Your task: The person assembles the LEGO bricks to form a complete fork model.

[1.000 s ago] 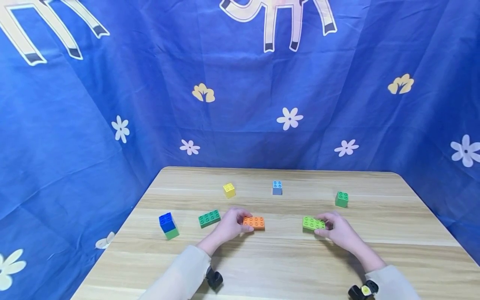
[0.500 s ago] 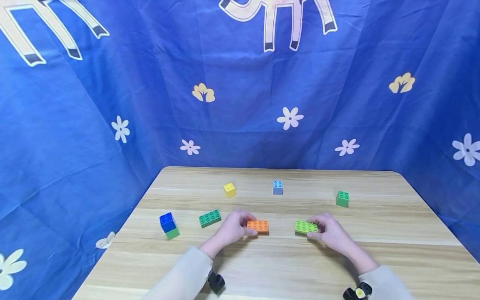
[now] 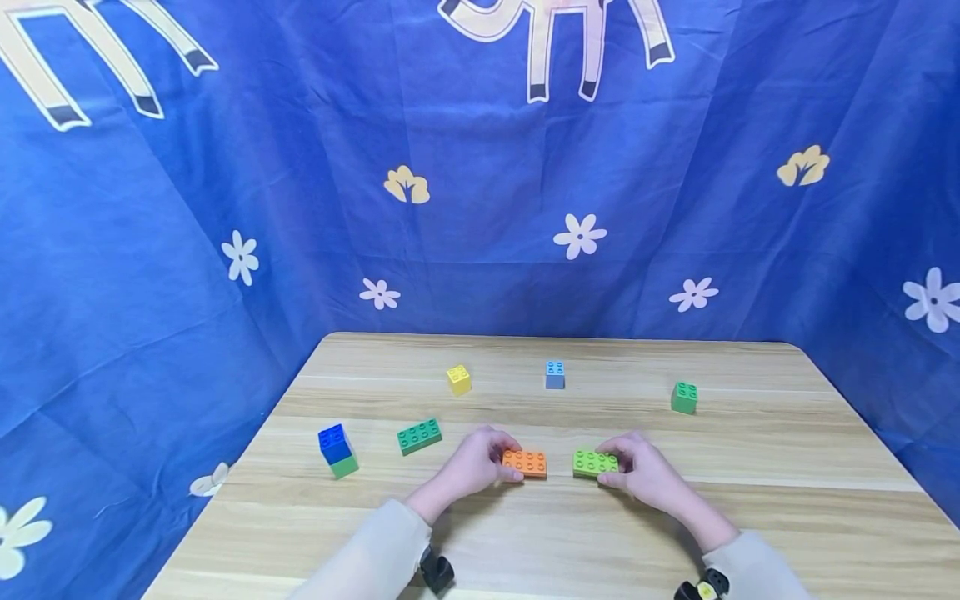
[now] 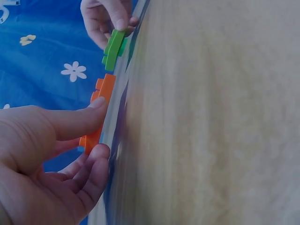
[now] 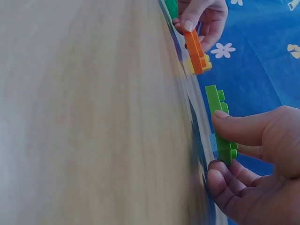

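Observation:
Over the middle of the table my left hand (image 3: 480, 462) pinches an orange toy brick (image 3: 525, 463) by its left end, thumb on the near side. Facing it, my right hand (image 3: 641, 473) pinches a lime green toy brick (image 3: 594, 462) by its right end. Both bricks are long, with two rows of studs facing up, and a narrow gap parts their ends. In the left wrist view the thumb lies along the side of the orange brick (image 4: 107, 89). The right wrist view shows the right thumb pressed on the lime green brick (image 5: 213, 98).
A dark green long brick (image 3: 420, 436) lies left of my left hand. Further left stands a blue brick on a green one (image 3: 337, 450). Toward the back sit a yellow brick (image 3: 459, 380), a light blue brick (image 3: 554, 375) and a green brick (image 3: 684, 397). A blue curtain (image 3: 480, 250) hangs behind.
Both hands have moved toward each other and slightly nearer to me, carrying their bricks. The gap between the orange and lime green bricks has narrowed. The other bricks stay in place.

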`<state>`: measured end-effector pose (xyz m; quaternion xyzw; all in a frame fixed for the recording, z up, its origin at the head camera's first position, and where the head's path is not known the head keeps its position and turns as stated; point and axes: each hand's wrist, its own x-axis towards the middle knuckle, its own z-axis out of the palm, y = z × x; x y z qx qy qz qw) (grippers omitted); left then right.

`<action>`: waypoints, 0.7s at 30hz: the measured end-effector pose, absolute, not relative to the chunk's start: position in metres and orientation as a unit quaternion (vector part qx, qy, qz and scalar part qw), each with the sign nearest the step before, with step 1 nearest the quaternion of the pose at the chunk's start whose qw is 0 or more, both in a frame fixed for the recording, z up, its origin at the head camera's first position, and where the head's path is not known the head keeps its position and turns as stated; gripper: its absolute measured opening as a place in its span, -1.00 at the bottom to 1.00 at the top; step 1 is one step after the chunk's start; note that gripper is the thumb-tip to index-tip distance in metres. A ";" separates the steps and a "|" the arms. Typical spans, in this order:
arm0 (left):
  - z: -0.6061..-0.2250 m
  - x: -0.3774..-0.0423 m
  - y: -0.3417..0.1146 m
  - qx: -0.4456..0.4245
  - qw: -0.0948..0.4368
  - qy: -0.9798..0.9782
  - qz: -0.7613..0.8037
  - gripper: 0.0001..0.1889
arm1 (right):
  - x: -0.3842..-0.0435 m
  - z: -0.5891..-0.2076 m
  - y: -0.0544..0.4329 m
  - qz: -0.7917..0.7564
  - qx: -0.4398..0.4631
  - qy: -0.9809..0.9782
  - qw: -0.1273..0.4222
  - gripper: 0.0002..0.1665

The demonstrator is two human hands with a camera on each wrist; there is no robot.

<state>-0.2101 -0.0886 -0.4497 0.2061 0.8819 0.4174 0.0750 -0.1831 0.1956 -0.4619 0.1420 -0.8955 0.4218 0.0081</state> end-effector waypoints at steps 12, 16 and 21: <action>-0.456 -0.206 -0.082 0.215 0.072 0.879 0.419 -0.62 | -0.183 -0.465 0.183 0.417 0.155 -0.896 -0.001 -0.56; -0.457 -0.205 -0.081 0.219 0.068 0.879 0.419 -0.62 | -0.184 -0.466 0.180 0.412 0.157 -0.897 0.002 -0.56; -0.457 -0.205 -0.080 0.216 0.064 0.884 0.409 -0.63 | -0.186 -0.468 0.176 0.408 0.161 -0.899 0.000 -0.56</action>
